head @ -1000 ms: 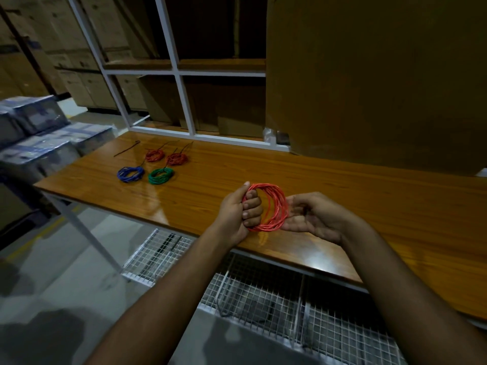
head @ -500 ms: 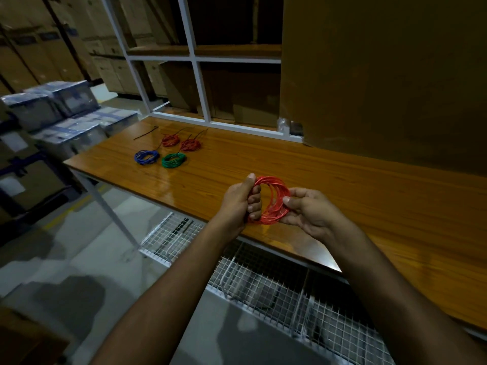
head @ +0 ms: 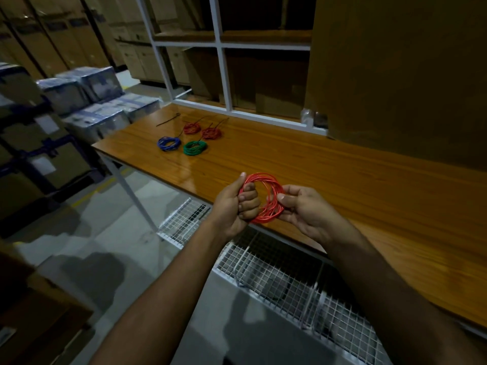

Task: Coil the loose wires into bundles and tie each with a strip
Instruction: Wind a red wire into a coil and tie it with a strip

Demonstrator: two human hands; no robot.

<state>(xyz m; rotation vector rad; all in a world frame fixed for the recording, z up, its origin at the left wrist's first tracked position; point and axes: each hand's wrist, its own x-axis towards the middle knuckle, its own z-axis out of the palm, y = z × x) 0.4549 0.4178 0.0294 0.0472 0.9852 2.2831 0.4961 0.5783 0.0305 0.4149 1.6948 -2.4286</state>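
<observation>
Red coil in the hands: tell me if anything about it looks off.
Nothing stands out. The red coil is a tidy ring, gripped by the left hand and pinched by the right hand above the table edge. No tie strip shows on it yet.

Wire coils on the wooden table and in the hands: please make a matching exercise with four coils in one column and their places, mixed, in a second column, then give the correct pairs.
Things:
1. bright red coil
2. blue coil
3. green coil
4. two dark red coils

Places:
A. lying on the table, to the right of the blue one
B. lying side by side farthest back on the table
C. held between the left hand and the right hand
D. lying leftmost of the coils on the table

Pairs: 1-C, 2-D, 3-A, 4-B
</observation>
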